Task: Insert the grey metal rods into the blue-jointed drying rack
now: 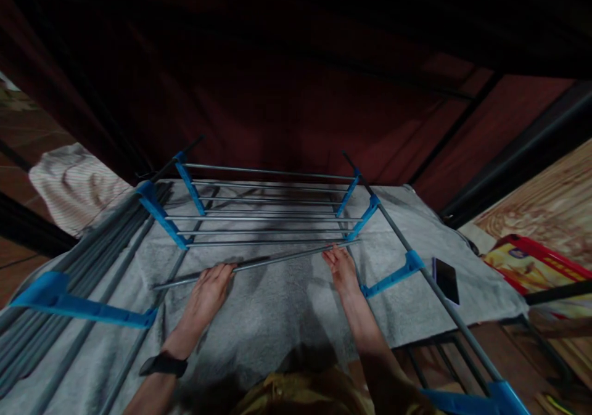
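A loose grey metal tube (pixel 277 259) slants above the cloth, its right end higher in the picture than its left. My left hand (pixel 210 295) is closed over the tube left of its middle; a dark band sits on that wrist. Near the right end, my right hand (pixel 342 270) grips the tube with its fingertips. Around them lies a partly assembled rack of grey tubes and blue plastic brackets. The nearer left bracket (pixel 102 311) and right bracket (pixel 391 276) have no crossbar between them. Farther off, crossbars (pixel 263 217) span two bracket pairs.
A grey cloth (pixel 277 322) covers the surface below. Several spare tubes (pixel 87 267) lie bundled on the left. To the right are a phone (pixel 446 280) and a red and yellow package (pixel 531 261). A striped cloth (pixel 81 184) lies at the far left.
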Available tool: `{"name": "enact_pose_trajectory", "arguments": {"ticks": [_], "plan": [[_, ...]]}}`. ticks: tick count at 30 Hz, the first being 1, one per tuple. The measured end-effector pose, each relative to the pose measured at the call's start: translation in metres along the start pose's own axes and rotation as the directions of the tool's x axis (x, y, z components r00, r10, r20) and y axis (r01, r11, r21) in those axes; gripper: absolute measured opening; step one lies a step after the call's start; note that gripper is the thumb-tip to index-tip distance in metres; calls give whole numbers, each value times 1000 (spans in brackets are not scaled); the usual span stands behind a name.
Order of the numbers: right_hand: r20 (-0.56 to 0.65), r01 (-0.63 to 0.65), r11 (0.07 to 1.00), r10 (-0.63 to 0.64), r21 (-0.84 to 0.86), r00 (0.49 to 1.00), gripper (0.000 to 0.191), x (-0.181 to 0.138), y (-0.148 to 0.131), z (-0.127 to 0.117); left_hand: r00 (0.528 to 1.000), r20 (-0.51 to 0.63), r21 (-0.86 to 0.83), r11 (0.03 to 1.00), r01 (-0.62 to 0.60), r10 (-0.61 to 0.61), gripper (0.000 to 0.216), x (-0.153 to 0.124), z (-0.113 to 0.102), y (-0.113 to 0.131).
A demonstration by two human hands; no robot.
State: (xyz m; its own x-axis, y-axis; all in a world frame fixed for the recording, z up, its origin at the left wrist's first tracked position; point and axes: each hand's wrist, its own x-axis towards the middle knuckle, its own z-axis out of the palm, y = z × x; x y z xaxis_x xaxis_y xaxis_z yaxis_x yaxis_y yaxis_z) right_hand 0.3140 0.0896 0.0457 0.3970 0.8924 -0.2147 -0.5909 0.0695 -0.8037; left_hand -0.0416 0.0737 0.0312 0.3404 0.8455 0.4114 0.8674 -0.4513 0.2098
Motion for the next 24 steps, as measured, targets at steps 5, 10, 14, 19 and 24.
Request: {"name": "enact_pose_trajectory", "arguments": {"ticks": [5,10,14,19,24], "plan": [[97,90,996,-93,29,991,25,10,-33,27,997,-78,50,999,17,-13,29,15,-18,10],[127,134,990,-139,48,982,22,24,-57,46,990,-136,101,995,-13,26,27,31,-35,20],[108,135,990,-139,40,984,20,34,-69,52,989,-140,145,989,-25,46,30,42,-40,25],[126,150,988,-152,27,980,20,41,-78,54,988,-148,142,990,-19,40,30,52,-44,28],[140,143,989,-145,26,979,15,43,-81,53,986,-153,151,988,-42,65,31,59,-49,26]]}}
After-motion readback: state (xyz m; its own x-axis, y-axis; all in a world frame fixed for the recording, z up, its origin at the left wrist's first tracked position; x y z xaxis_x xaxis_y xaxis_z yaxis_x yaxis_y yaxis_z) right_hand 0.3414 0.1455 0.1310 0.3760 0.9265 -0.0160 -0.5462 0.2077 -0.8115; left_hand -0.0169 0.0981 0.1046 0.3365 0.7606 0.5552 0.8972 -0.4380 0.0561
